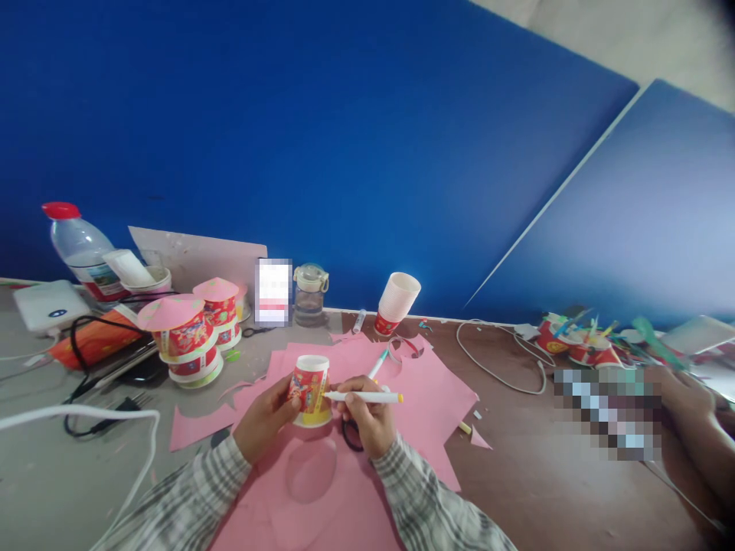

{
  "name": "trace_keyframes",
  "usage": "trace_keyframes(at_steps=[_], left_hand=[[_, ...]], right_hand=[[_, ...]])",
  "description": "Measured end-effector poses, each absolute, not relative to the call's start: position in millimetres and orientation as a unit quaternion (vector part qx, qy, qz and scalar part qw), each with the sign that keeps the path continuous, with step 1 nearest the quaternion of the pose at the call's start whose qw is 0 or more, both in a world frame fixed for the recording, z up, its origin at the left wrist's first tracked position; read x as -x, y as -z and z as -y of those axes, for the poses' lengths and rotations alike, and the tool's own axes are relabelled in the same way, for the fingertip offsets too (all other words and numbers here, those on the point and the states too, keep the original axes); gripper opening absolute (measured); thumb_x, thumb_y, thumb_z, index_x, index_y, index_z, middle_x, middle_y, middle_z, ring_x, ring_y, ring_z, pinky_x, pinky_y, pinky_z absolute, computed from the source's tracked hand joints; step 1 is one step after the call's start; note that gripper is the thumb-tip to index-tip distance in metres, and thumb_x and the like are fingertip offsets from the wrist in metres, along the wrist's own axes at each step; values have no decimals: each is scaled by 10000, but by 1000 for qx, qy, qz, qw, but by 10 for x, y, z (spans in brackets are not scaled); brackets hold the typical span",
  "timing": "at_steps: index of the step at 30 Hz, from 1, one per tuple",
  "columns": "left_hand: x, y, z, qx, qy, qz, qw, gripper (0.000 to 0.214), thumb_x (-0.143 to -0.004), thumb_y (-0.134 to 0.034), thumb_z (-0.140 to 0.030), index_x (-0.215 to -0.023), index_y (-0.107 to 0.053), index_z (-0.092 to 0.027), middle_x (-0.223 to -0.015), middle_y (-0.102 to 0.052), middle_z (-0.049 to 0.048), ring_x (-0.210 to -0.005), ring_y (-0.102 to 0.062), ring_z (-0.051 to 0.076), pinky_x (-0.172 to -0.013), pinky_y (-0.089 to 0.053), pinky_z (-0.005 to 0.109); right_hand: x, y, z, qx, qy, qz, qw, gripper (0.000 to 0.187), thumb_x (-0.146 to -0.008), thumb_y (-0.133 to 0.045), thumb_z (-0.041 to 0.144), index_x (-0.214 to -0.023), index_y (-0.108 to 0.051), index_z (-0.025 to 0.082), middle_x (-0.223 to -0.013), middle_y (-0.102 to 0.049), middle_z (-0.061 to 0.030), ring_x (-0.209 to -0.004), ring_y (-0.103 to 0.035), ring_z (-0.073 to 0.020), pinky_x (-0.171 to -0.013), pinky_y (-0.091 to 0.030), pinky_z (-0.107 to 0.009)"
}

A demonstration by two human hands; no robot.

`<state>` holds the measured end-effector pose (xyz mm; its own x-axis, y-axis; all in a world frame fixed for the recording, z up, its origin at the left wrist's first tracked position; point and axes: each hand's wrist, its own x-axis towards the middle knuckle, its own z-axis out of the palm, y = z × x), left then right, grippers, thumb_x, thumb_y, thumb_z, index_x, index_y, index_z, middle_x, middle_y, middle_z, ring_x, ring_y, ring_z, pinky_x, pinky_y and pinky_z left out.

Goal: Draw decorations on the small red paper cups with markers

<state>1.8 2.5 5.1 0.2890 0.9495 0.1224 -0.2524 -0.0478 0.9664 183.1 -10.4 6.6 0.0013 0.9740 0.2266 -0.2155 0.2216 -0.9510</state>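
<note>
Wrapped around the left side of a red printed paper cup [311,386], my left hand [269,415] holds it upside down, with a yellow patch low on its side. My right hand [369,419] grips a white marker [373,397] with a yellow end cap. The marker's tip points left and meets, or nearly meets, the cup's side. Beneath both hands lie pink paper sheets [428,417]. Dark scissor handles [351,435] show partly behind my right hand. Another marker with a teal end [380,362] rests on the paper.
Cup models with pink cone tops [179,337] stand at left near a bottle [80,249] and cables. A cup stack [396,302] and a lidded jar [311,295] stand by the blue partition [344,153]. Another person's arm [694,421] reaches in at right, near decorated cups [589,348].
</note>
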Motion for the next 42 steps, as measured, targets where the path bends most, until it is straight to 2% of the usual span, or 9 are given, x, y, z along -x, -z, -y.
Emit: trace_keyframes(at_steps=[9,20,30,34,38,42], left_hand=[[-44,-103,-21,-525,-499,-334,604,429,-635,-584,-218,-1050,-552,-114,-941,-669,166,-842,-552,340,-717,-451,459],[-49,-73,-10,-509,-500,-357,602,433,-603,-610,-202,-1027,-567,-128,-956,-671,155,-871,-549,354,-738,-447,480],[-63,-52,-5,-500,-518,-378,582,452,-574,-632,-176,-1020,-570,-139,-958,-674,136,-892,-543,353,-751,-444,473],[-70,-70,2,-504,-515,-393,572,455,-555,-645,-190,-1002,-581,-133,-936,-678,140,-871,-550,355,-728,-454,466],[-71,-60,-2,-504,-515,-394,571,456,-553,-644,-193,-1001,-583,-135,-917,-686,134,-846,-561,347,-717,-460,461],[-58,-7,-14,-505,-515,-392,571,469,-558,-641,-176,-1020,-568,-145,-943,-679,128,-861,-559,343,-726,-463,455]], right_hand=[[-1807,-127,101,368,-483,508,611,160,-725,-585,312,-757,-655,172,-521,-628,-7,-391,-520,-126,-367,-399,-193],[-1781,-92,126,359,-448,564,594,147,-770,-550,268,-840,-652,188,-603,-649,-18,-458,-577,-162,-476,-486,-268],[-1735,-320,210,360,-235,696,576,200,-775,-505,141,-875,-664,210,-747,-705,-54,-741,-672,-232,-708,-534,-319],[-1721,-345,227,360,-217,703,574,209,-771,-510,122,-886,-659,213,-763,-706,-58,-787,-668,-233,-701,-540,-303],[-1727,-329,222,363,-225,700,572,207,-766,-509,113,-876,-659,204,-777,-706,-65,-738,-675,-219,-658,-550,-283],[-1741,-328,214,357,-214,712,565,193,-743,-520,109,-828,-665,205,-727,-716,-58,-789,-678,-244,-742,-540,-331]])
